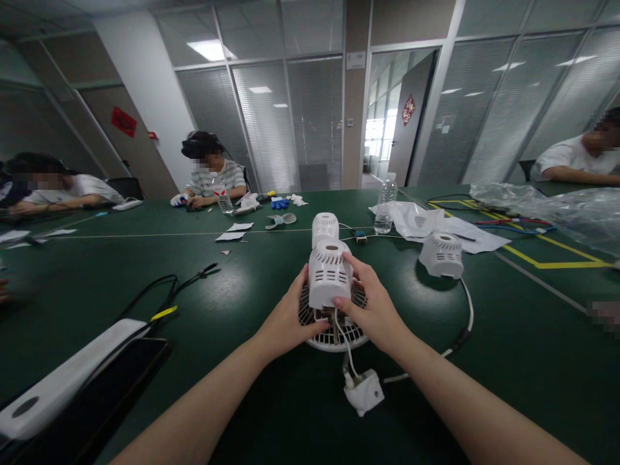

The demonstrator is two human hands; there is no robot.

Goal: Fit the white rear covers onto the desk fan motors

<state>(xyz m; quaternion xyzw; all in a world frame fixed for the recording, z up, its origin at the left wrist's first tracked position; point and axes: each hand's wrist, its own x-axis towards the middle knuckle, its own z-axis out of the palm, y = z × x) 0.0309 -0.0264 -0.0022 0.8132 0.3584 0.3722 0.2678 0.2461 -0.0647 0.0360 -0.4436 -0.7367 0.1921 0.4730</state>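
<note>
Both my hands hold a small white fan lying face down on the green table [242, 400]. My left hand [285, 320] grips the round white grille [329, 339] and the left side of the white motor housing [329, 274]. My right hand [371, 307] wraps the housing's right side, thumb near its underside. A thin white wire runs from the fan down to a small white switch box [365, 392] near me. A second white housing [325, 227] stands just behind, and a third [442, 254] rests to the right.
A white power strip [62, 381] and a dark phone lie at the near left, with black cables beside them. A water bottle [385, 206], papers, plastic bags and coloured wires sit at the far right. Other people are seated along the far and side edges.
</note>
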